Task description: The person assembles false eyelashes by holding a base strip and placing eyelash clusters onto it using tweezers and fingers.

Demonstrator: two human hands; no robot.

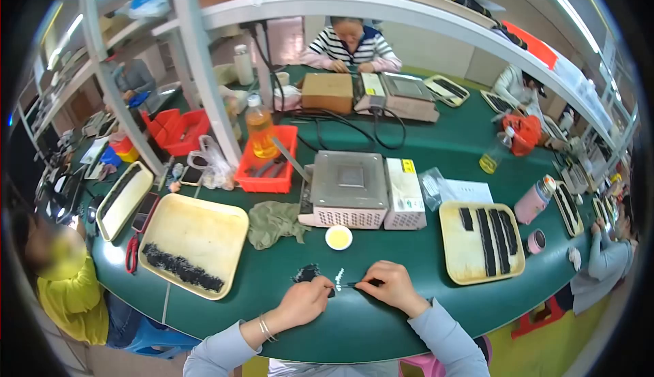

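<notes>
My left hand is closed at the front of the green table, beside a small pile of black pieces; what its fingertips hold is too small to make out. Facing it, my right hand pinches a thin dark tool that points left toward the other hand. Small white pieces lie between the two hands. Just beyond them stands a small white dish with yellowish contents.
A cream tray with black pieces stands left; another tray with black strips is right. Behind the dish sits a metal-topped device, near a green cloth and red bin. Co-workers sit left, right and across.
</notes>
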